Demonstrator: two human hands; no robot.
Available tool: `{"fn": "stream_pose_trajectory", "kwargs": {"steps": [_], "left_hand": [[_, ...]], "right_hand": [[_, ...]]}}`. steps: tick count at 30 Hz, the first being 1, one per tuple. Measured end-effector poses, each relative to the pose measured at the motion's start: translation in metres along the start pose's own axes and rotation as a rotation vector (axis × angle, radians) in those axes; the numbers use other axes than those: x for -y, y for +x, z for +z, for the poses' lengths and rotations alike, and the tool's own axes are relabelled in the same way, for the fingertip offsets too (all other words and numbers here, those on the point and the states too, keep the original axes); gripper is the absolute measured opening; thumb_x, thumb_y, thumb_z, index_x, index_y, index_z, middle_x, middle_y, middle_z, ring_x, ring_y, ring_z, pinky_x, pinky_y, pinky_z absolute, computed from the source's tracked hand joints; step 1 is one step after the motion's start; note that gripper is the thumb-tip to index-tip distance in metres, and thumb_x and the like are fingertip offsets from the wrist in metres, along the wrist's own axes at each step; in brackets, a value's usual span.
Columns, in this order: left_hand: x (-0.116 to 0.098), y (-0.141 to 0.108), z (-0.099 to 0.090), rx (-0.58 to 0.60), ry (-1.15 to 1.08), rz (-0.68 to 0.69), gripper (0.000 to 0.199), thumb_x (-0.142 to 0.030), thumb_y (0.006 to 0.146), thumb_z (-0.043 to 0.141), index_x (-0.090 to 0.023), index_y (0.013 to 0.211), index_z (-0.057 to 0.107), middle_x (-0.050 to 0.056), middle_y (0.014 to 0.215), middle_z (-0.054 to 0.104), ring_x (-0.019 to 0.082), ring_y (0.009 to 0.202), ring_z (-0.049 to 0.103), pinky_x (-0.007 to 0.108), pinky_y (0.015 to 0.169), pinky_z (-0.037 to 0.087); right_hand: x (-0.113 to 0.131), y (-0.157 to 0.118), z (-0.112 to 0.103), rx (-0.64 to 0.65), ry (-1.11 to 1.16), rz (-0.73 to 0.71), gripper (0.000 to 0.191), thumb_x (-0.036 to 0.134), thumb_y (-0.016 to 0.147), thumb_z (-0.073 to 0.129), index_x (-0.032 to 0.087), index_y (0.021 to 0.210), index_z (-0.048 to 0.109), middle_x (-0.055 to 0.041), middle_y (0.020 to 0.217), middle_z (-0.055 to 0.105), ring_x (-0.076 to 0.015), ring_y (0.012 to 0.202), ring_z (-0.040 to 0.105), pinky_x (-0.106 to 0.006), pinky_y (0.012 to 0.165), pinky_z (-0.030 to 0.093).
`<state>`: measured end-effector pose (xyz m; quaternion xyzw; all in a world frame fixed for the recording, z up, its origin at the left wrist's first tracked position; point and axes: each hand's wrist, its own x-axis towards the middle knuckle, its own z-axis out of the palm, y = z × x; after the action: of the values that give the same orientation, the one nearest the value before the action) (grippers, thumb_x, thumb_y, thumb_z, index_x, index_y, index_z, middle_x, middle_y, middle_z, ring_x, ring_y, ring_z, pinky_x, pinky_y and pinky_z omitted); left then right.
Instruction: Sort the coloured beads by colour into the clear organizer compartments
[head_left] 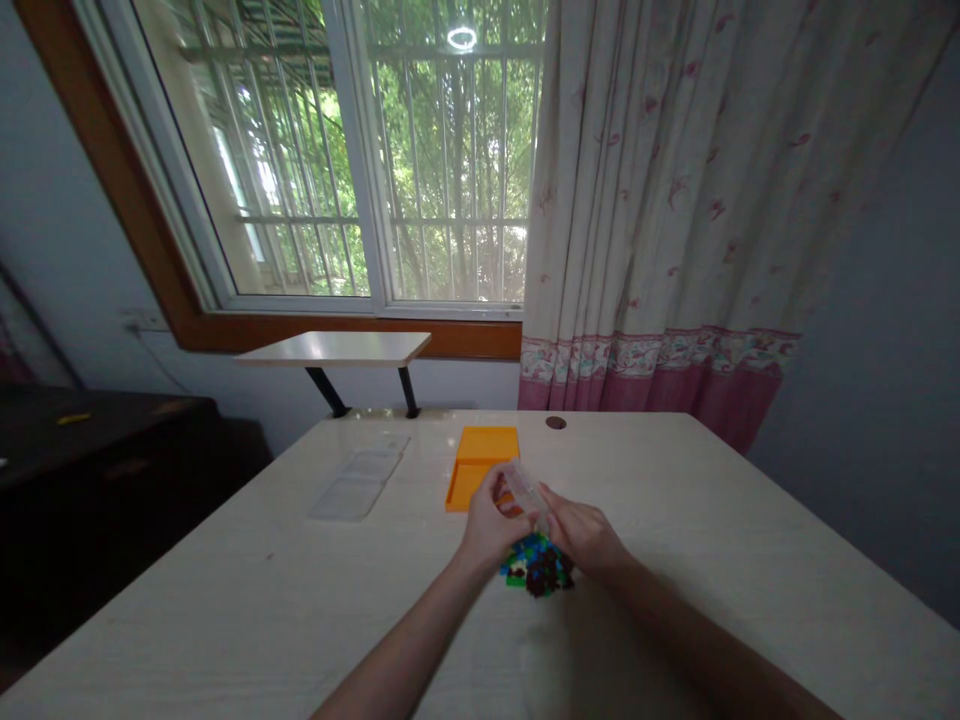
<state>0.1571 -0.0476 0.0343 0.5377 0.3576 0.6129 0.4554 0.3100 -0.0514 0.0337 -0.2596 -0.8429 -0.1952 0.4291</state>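
At a pale desk beneath a barred window, a person's two bare hands share a small clear plastic container, tilted above a heap of small blue, green and dark brown pieces. The left hand pinches one side of the container between curved fingers and thumb; the right hand grips its other side, its thumb hard to make out. Just behind the left hand lies an open orange case, partly hidden by the fingers. To its left, an open clear plastic case rests flat on the desktop. A raised white shelf stands on dark supports at the far left edge, while a floral curtain hangs to the right of the window.
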Motion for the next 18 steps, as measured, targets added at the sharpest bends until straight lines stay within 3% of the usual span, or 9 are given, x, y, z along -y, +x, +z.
{"fn": "stream_pose_trajectory", "kwargs": {"steps": [4,8,12,16,18], "left_hand": [[-0.002,0.001,-0.001,0.0,0.025,-0.023,0.055,-0.008,0.051,0.063,-0.015,0.102,0.046,0.007,0.097,0.057,0.019,0.091,0.057,0.026,0.069,0.051],[-0.006,0.002,-0.004,0.07,0.019,-0.026,0.054,-0.007,0.05,0.063,-0.016,0.102,0.048,0.007,0.101,0.057,0.02,0.093,0.056,0.025,0.069,0.051],[-0.011,0.006,-0.01,0.111,-0.124,-0.106,0.058,-0.01,0.046,0.07,-0.016,0.1,0.048,0.008,0.098,0.059,0.02,0.088,0.058,0.025,0.067,0.05],[-0.015,0.006,-0.018,0.282,-0.445,-0.257,0.065,-0.019,0.049,0.074,-0.018,0.106,0.043,0.006,0.089,0.063,0.02,0.077,0.062,0.03,0.068,0.049],[-0.018,0.005,-0.022,0.367,-0.579,-0.334,0.062,-0.022,0.054,0.072,-0.018,0.109,0.043,0.007,0.092,0.063,0.021,0.08,0.063,0.032,0.069,0.049]], "right_hand": [[-0.001,0.0,0.0,0.02,-0.001,0.039,0.04,0.011,0.085,0.033,0.009,0.123,0.045,-0.0131,0.097,0.066,-0.0158,0.077,0.066,-0.023,0.068,0.055],[-0.011,-0.006,-0.004,0.05,0.115,0.236,0.033,0.018,0.086,0.033,0.013,0.11,0.055,-0.0104,0.089,0.068,-0.0153,0.064,0.066,-0.025,0.062,0.055],[-0.025,-0.011,-0.007,0.064,0.512,0.618,0.031,0.032,0.087,0.037,0.017,0.105,0.057,-0.0077,0.09,0.068,-0.0176,0.08,0.065,-0.03,0.073,0.053],[-0.035,-0.012,0.0,-0.065,1.034,1.081,0.033,0.043,0.082,0.046,0.015,0.094,0.059,-0.0044,0.068,0.066,-0.0138,0.057,0.062,-0.026,0.056,0.051],[-0.036,-0.012,0.004,-0.056,1.288,1.258,0.029,0.04,0.078,0.054,0.014,0.089,0.06,-0.0026,0.061,0.064,-0.011,0.047,0.058,-0.022,0.048,0.047]]}}
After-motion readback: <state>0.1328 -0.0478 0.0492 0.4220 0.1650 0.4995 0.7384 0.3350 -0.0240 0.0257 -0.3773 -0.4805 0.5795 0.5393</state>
